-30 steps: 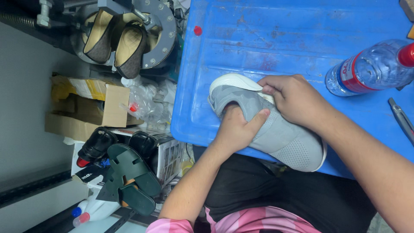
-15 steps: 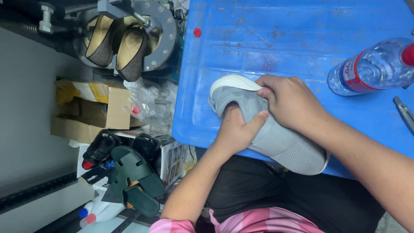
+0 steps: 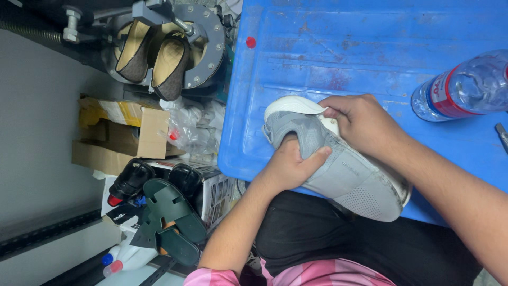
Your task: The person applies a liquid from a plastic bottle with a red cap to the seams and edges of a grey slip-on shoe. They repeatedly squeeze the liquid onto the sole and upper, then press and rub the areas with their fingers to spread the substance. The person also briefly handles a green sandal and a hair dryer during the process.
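Your left hand (image 3: 288,167) grips the grey shoe (image 3: 338,169) at its upper; your right hand (image 3: 365,124) pinches its white heel edge. The shoe lies on the blue tabletop (image 3: 370,47), near a water bottle (image 3: 463,87).

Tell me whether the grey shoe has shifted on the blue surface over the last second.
No. The grey shoe keeps its heel at the same spot below the red dot on the blue surface; only the whole view slid slightly.

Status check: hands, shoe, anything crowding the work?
Left hand and right hand both gripping grey shoe on blue lid. Water bottle lies clear.
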